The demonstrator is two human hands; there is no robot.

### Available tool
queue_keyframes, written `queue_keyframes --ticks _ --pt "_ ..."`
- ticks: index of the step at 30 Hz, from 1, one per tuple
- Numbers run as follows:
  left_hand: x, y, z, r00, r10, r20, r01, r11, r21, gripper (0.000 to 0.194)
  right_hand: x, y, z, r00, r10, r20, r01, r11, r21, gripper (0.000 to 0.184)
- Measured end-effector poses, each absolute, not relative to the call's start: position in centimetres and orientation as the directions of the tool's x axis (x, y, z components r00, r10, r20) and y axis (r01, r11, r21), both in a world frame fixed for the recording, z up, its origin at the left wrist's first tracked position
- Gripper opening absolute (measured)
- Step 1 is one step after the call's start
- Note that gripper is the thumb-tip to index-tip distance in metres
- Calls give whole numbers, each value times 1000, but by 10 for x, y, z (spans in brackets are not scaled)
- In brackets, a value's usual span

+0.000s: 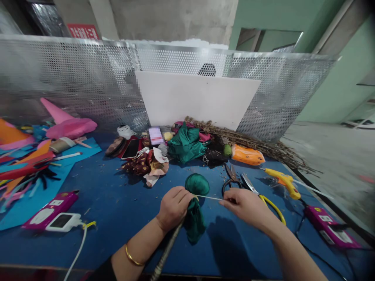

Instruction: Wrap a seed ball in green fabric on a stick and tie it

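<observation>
White string [208,197] taut between hands [174,207] [247,207] | left clenching green cloth [195,223] | right pinching

Site: craft workshop, I judge. Before me: blue worktable [108,207] strewn with crumpled fabric [187,146], black-handled scissors [231,175], yellow glue gun [283,182], dried stems [252,139], green ball [197,184]. Surroundings: perforated metal partition [73,78], raw concrete wall [175,19], bare grey floor [319,144], red sign [83,31] with white lettering.

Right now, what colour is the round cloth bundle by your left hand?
Dark green; the bundle shows best in the head view.
</observation>
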State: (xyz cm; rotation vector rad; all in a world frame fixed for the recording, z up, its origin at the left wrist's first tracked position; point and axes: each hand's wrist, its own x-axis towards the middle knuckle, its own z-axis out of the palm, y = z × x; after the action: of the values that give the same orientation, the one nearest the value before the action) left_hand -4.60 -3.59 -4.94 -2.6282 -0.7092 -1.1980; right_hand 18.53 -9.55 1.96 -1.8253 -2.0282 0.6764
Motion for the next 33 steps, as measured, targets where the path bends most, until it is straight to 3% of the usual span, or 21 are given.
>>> queue_keyframes --ticks 2,4,6,9,12,14,17,19,21,24,30,33 --pt "-46 -34 -52 563 357 745 471 -879 65 13 181 -93 11 -182 980 82 577 174 -798 30" --pt "-47 -33 -55 566 359 742 456 -886 81 13 167 -88 -1 -119 967 225 160 242 -957 31" --pt "-47 -32 -56 573 367 733 449 -889 94 14 148 -81 -15 -12 974 224 -293 211 -933 31" --pt "-48 -32 -55 568 388 726 445 -887 126 15 124 -69 -31 -7 991 135 -596 105 -796 33" --pt "-48 -31 -54 545 459 702 387 -880 275 13 118 -58 -41 33 994 107 -575 106 -812 35" --pt "-47 -29 -54 470 617 631 354 -787 505 10 120 -53 -44 64 990 123 -456 139 -879 37" --pt "-44 -25 -55 294 884 365 230 -436 870 14 125 -52 -44 64 987 147 -290 159 -944 40" --pt "-42 -23 -55 255 957 135 32 -148 988 16 125 -54 -42 67 984 166 -207 177 -962 42" --pt "-40 -21 -54 312 949 -46 -186 108 977 18 125 -56 -40 72 978 193 -121 201 -972 43" --pt "-36 -19 -54 400 903 -153 -378 315 871 22 128 -57 -42 67 981 183 -97 189 -977 43" --pt "-30 -13 -60 337 915 -221 -404 353 844 28 139 -53 -55 204 979 9 -462 104 -881 41" --pt "-32 -12 -61 345 908 -239 -401 373 837 28 138 -52 -57 252 967 -43 -541 104 -835 40"
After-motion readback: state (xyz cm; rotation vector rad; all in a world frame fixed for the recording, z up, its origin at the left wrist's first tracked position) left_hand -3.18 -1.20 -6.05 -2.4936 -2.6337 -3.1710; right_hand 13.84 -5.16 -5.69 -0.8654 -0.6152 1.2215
